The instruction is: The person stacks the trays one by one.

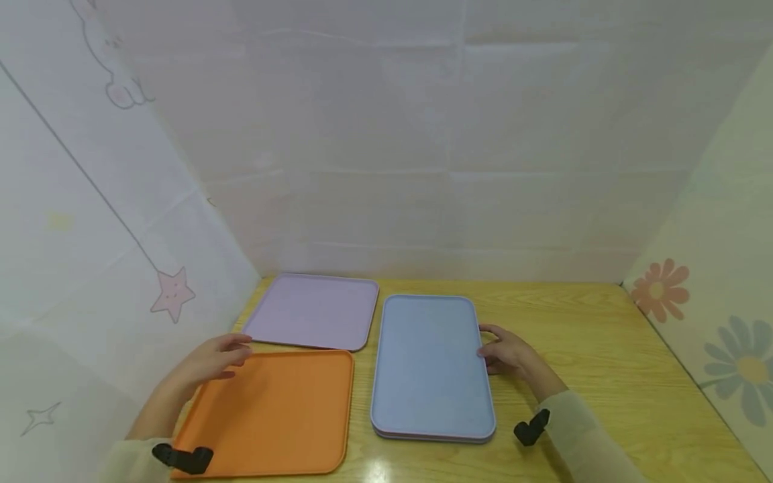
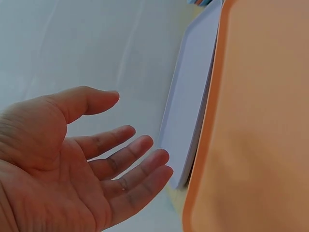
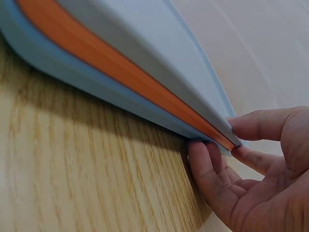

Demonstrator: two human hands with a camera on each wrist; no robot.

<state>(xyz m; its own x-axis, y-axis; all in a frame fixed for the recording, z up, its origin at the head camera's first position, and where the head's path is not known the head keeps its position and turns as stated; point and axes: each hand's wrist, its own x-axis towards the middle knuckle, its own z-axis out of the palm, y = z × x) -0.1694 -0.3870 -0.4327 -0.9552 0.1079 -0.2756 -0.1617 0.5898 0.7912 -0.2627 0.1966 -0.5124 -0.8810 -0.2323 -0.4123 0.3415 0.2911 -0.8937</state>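
My right hand [image 1: 506,350] grips the right long edge of a stack of rectangular trays topped by a light blue tray [image 1: 431,365]. In the right wrist view the thumb lies at the top rim and the other fingers curl against the side and under it. An orange tray [image 3: 111,65] shows in the middle of that stack, over a blue one [image 3: 82,84]. My left hand [image 1: 219,359] hovers with loose, spread fingers and holds nothing. It is over the far left corner of a separate orange tray [image 1: 284,416], beside a lavender tray [image 1: 314,308] behind it.
All the trays lie on a wood-grain table [image 1: 580,329]. A pale cloth backdrop [image 1: 423,147] stands behind, with printed cloth walls at the left [image 1: 72,235] and right [image 1: 718,268]. The lavender tray reaches close to the back edge.
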